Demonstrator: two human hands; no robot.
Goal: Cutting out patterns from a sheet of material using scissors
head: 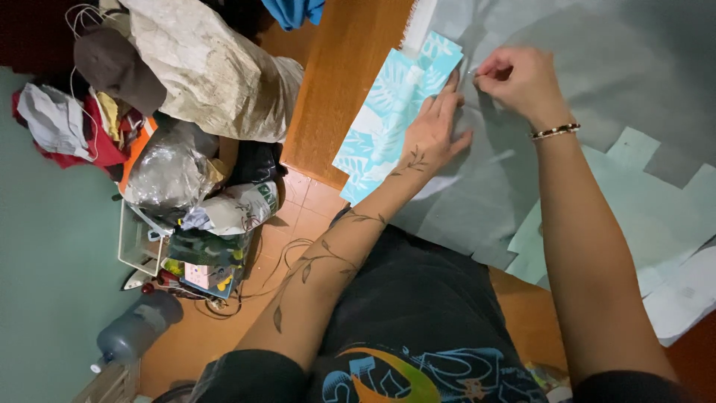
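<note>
My left hand (434,128) lies flat, fingers together, pressing the edge of a light blue leaf-print fabric strip (388,112) onto grey fabric (522,89) spread over a wooden table (343,67). My right hand (518,78), with a bead bracelet at the wrist, is pinched shut just right of the strip's top corner. It seems to hold a small pin or needle, which is too small to make out clearly. The two hands are almost touching.
Pale green fabric pieces (641,209) and a white piece (686,298) lie on the right of the table. Left of the table the tiled floor holds a large white sack (216,67), a pile of clothes (67,119), plastic bags (171,172) and a water jug (134,332).
</note>
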